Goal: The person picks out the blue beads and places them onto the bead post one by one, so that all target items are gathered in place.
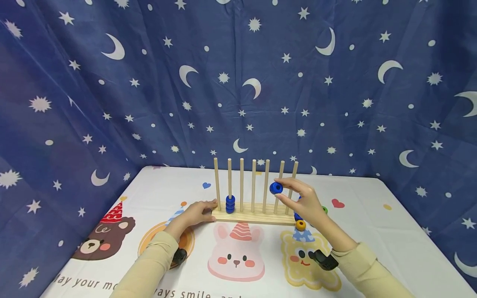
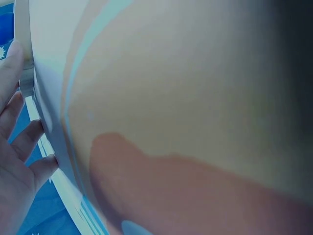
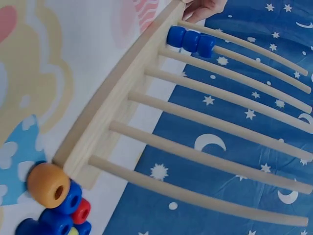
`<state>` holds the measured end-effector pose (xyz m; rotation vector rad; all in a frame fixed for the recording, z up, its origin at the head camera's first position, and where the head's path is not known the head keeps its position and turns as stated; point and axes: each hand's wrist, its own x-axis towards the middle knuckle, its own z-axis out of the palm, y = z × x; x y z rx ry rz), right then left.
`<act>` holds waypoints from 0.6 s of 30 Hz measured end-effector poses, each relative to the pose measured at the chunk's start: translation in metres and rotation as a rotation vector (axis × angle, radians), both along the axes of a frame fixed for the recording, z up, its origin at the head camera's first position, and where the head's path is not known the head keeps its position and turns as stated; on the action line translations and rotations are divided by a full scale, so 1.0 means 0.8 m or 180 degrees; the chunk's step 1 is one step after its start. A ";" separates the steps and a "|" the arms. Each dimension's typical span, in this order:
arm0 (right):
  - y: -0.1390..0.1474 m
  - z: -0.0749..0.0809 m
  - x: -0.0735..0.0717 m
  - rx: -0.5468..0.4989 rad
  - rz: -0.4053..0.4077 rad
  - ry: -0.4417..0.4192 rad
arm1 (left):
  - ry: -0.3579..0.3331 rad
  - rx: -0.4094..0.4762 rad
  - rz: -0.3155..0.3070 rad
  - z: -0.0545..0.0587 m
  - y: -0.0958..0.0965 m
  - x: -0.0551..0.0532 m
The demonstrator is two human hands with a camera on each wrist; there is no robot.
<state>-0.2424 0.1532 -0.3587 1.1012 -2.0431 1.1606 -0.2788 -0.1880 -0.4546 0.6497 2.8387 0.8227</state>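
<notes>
A wooden rack [image 1: 253, 215] with several upright pegs stands on the table. Three blue beads [image 1: 230, 204] are stacked on its second peg from the left. My left hand [image 1: 197, 213] touches the rack's left end, and the left wrist view shows its fingers [image 2: 29, 137] spread and fairly straight. Between thumb and fingertips, my right hand [image 1: 303, 200] pinches a blue bead [image 1: 276, 188], raised in front of the pegs toward the right, off any peg. That bead is out of sight in the right wrist view.
By the rack's right end lies an orange bead [image 1: 300, 225], with blue, red and yellowish beads around it; the right wrist view shows a blue bead [image 3: 57, 221] and a red bead [image 3: 81, 210]. A green piece [image 1: 325, 210] peeks out behind my right hand. A starry curtain [image 1: 238, 82] hangs behind the table.
</notes>
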 end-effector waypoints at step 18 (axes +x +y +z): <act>-0.032 0.032 -0.010 0.0157 0.0096 0.0063 | 0.0026 -0.0061 0.0000 0.001 0.003 0.001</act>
